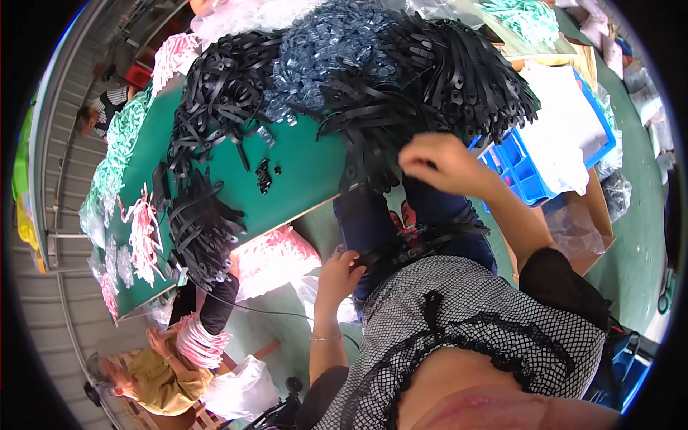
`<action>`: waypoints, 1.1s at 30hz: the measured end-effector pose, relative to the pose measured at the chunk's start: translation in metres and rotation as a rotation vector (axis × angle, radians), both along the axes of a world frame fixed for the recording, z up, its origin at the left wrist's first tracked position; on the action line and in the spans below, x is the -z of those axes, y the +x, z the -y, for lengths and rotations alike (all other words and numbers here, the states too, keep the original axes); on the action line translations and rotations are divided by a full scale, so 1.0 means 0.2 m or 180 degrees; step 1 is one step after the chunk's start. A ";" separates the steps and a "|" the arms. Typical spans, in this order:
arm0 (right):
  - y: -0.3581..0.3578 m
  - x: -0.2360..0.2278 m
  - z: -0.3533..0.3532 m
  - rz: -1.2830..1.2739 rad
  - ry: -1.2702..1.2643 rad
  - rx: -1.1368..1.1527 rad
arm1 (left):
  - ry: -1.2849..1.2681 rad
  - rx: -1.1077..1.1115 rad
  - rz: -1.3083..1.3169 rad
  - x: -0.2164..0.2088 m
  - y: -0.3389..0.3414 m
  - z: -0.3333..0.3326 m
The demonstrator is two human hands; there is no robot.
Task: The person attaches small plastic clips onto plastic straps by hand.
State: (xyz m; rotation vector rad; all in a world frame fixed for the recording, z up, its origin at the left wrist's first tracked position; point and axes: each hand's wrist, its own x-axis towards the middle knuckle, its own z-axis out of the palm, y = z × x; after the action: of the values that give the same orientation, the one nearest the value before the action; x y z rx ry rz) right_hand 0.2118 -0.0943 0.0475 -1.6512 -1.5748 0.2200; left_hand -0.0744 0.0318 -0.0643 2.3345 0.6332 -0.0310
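Observation:
Black flat straps (416,247) lie across my lap. At their left end my left hand (340,276) has its thumb and fingers closed on a black strap. My right hand (444,163) is raised over the near edge of the table, its fingers curled; what they hold, if anything, I cannot make out. Just beyond it hangs a pile of black straps (373,107), some drooping over the edge. Behind that pile is a heap of clear bluish plastic buckles (333,50). Small black pieces (264,176) and one loose clear buckle (266,136) rest on the green table (308,161).
More black straps pile up at the left (204,229) and right (466,72). A blue compartment tray (522,165) with white sheets stands right of the table. Pink-and-white straps (276,261) are in a bag below. Another person (168,376) sits at lower left, a co-worker's hands near pink straps.

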 end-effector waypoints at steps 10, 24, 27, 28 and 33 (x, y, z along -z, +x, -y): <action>0.10 0.05 -0.62 0.1616 -0.0405 0.0920 | 0.0093 -0.0115 0.1057 -0.29 0.28 -0.14; 0.36 -0.16 -0.46 -0.2539 0.0759 0.0054 | 0.1831 -0.1768 0.0583 -0.46 0.76 -0.93; 0.42 -0.16 -0.40 -0.2882 0.0773 0.0254 | 0.2321 -0.1516 -0.0405 -0.48 0.86 -0.95; 0.43 -0.16 -0.39 -0.3031 0.0639 0.0283 | 0.2325 -0.1503 -0.0396 -0.46 0.87 -0.97; 0.46 -0.02 -0.54 -0.1108 0.0219 0.1203 | 0.2246 -0.1710 -0.0367 -0.43 0.92 -0.97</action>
State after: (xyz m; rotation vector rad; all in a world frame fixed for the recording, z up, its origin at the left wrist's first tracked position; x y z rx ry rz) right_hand 0.3042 0.0127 0.0506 -1.7136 -0.9832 0.2353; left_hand 0.1102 0.2268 0.0223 2.7339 1.5047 0.3585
